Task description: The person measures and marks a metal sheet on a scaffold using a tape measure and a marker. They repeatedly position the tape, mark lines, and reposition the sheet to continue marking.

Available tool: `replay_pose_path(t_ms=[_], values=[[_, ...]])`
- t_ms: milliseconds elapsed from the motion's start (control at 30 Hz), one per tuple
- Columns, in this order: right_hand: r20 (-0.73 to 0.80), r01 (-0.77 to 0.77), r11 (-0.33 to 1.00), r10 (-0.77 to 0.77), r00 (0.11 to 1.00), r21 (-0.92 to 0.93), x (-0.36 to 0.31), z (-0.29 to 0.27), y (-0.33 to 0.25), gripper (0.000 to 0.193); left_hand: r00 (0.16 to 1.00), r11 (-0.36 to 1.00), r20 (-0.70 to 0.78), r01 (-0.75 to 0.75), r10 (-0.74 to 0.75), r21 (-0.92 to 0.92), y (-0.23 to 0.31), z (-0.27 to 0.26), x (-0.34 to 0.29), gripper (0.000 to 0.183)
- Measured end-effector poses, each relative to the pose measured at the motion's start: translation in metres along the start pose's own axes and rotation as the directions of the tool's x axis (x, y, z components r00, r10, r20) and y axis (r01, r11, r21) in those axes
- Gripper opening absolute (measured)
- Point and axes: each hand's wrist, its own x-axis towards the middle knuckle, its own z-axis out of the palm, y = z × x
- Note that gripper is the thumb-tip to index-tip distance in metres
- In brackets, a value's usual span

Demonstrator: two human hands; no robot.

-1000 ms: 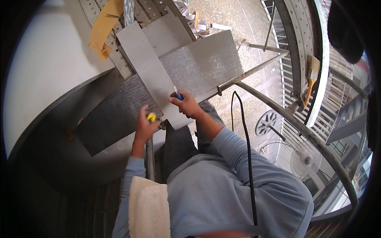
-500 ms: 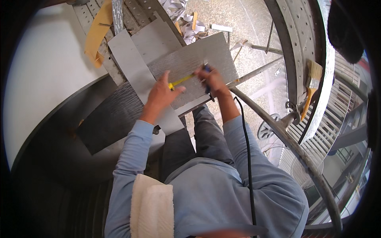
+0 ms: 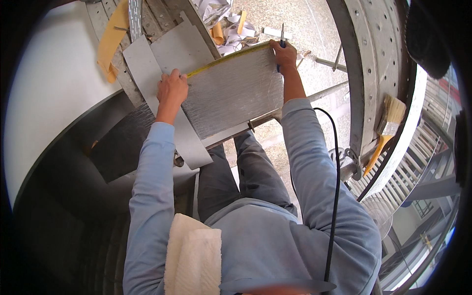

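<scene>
A grey sheet [image 3: 233,93] with a finely streaked surface lies in front of me. Along its far edge runs the yellow blade of a tape measure [image 3: 226,60], drawn out between my hands. My left hand [image 3: 172,91] is closed round the tape's case, mostly hidden by the fingers, at the sheet's left side. Under that hand a long pale grey strip [image 3: 189,140] lies slantwise. At the far right corner my right hand [image 3: 286,56] pinches the tape's end against the sheet. The same hand grips a dark blue utility knife [image 3: 282,43], its tip pointing away from me.
Perforated metal planking [image 3: 105,37] lies under the sheets, with a curled tan strip [image 3: 109,46] on it. White and tan scraps [image 3: 228,32] litter the floor beyond. To the right, a paintbrush [image 3: 388,123] rests by a curved perforated metal band [image 3: 361,64]. A black cable [image 3: 337,187] crosses my right arm.
My hands have moved apart and away from me, drawing the tape out along the sheet's far edge. The right hand, with the knife, has reached the far right corner.
</scene>
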Motion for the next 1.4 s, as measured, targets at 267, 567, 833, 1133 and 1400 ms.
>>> replay_pose_path(t_ms=[267,567,833,1133,1400], values=[[-0.068,0.144,0.975,-0.157,0.985,-0.169,-0.013,0.006,-0.007,0.044,0.990,0.988,0.019,0.140,-0.141,0.067,0.019,0.008,0.002,0.037],[0.156,0.087,0.991,-0.070,0.985,-0.105,-0.105,0.041,-0.057,0.049,0.985,0.990,-0.092,0.142,-0.143,-0.012,0.020,0.017,-0.009,0.036],[0.510,0.096,0.973,0.024,0.860,-0.208,-0.154,0.061,-0.046,0.028,0.985,0.987,-0.090,0.144,-0.150,-0.075,0.016,0.023,-0.006,0.033],[0.516,0.368,0.867,-0.158,0.842,-0.335,-0.143,0.070,-0.035,0.037,0.984,0.985,-0.105,0.136,-0.146,-0.105,0.014,0.025,-0.006,0.033],[0.513,0.361,0.871,-0.153,0.845,-0.334,-0.143,0.071,-0.038,0.038,0.986,0.985,-0.091,0.126,-0.137,-0.116,0.013,0.024,-0.007,0.033]])
